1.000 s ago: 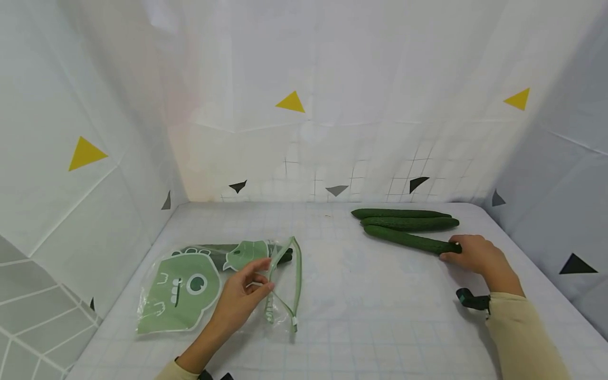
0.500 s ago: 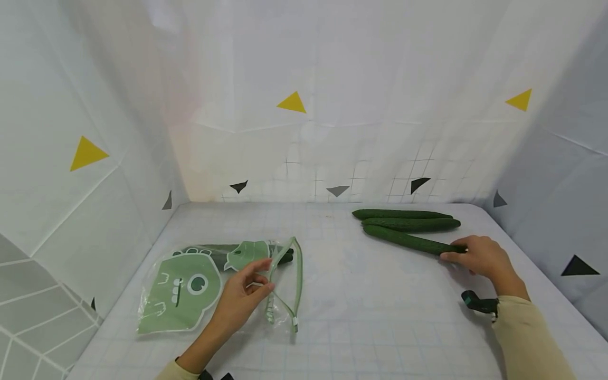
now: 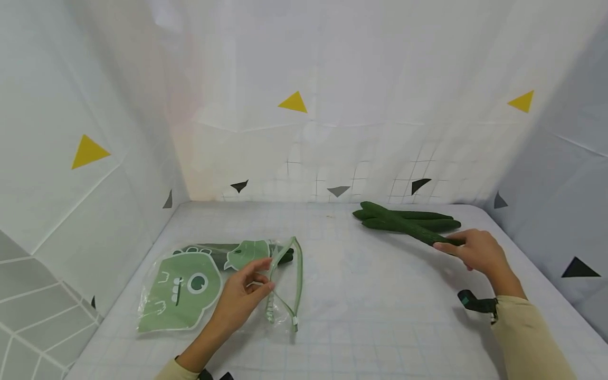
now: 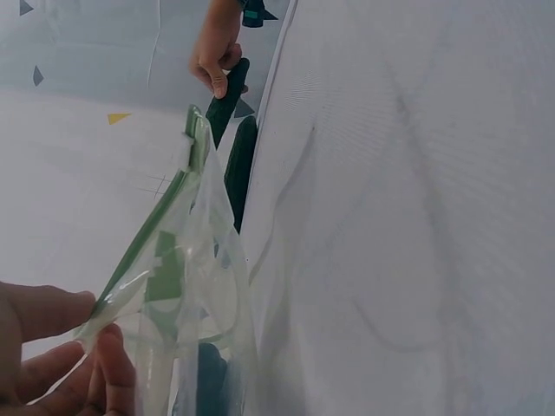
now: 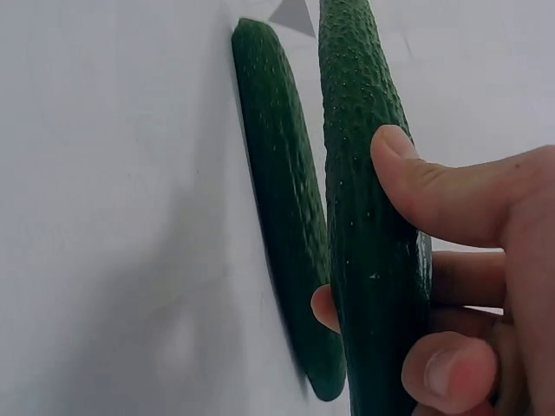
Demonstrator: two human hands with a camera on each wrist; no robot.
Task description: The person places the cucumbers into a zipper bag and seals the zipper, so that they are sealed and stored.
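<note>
My left hand (image 3: 242, 295) pinches the green rim of a clear zip bag (image 3: 182, 293) with a cartoon monster print, which lies on its side at the table's left. The bag's mouth gapes toward the right. Inside it are dark green cucumbers (image 3: 286, 257), partly hidden by the print; how many I cannot tell. On the right, my right hand (image 3: 480, 253) grips one end of a cucumber (image 5: 368, 217) between thumb and fingers. Its far end is raised and tilts up over two other cucumbers (image 3: 439, 225) lying on the table.
A white cloth with a faint grid covers the table (image 3: 351, 322). White sheet walls stand at the back (image 3: 380, 68) and both sides, with yellow and black triangles on them. A dark wrist-camera mount (image 3: 475, 303) sits at the right sleeve.
The cucumber in my right hand has lifted at its far end, off the table and across the other two. My left hand and the bag have stayed in place.
</note>
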